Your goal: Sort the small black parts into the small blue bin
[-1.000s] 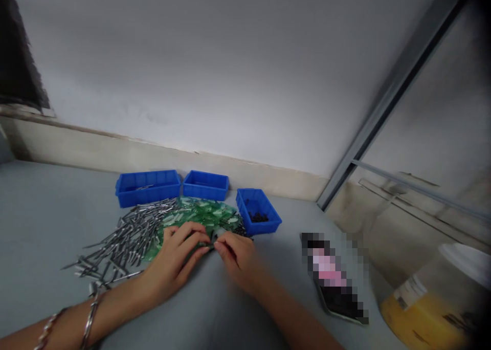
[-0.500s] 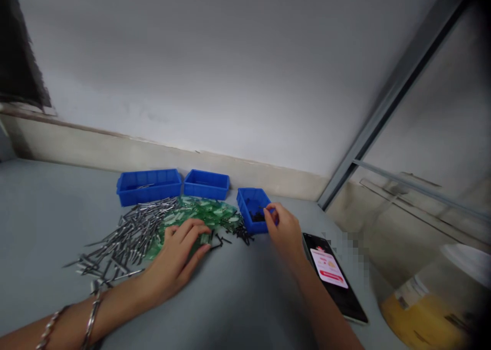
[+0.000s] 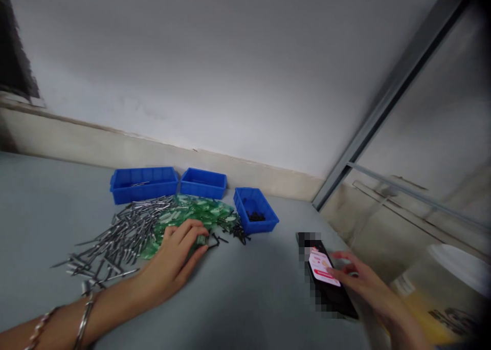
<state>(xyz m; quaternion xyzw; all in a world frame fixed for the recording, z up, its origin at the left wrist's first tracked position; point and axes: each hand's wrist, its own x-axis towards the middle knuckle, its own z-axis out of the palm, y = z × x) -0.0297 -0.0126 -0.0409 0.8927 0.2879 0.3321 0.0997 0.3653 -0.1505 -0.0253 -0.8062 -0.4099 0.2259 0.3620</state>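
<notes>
My left hand (image 3: 180, 253) lies on the front of a heap of green translucent plastic pieces (image 3: 199, 209). Its fingers are bent and apart from the thumb, with a small green piece showing in the gap. Left of that hand spreads a pile of long metal nails or bolts (image 3: 126, 227). Small black screws (image 3: 240, 232) lie just beyond its fingertips, by a blue tray (image 3: 264, 226) with more dark screws inside. At the right, my right hand (image 3: 355, 276) is over a phone (image 3: 333, 296) on the table, its fingers apart and one fingertip at the lit screen.
Two more blue trays stand along the wall: a long one (image 3: 146, 192) with a few metal pieces in it, and a shorter one (image 3: 203, 189). A container with yellow contents (image 3: 422, 304) stands at the right. A grey metal frame post (image 3: 368, 130) slants upward behind the phone.
My right hand has left the right blue tray and moved right and nearer to the phone. My left hand stays on the green pieces. The view has shifted slightly.
</notes>
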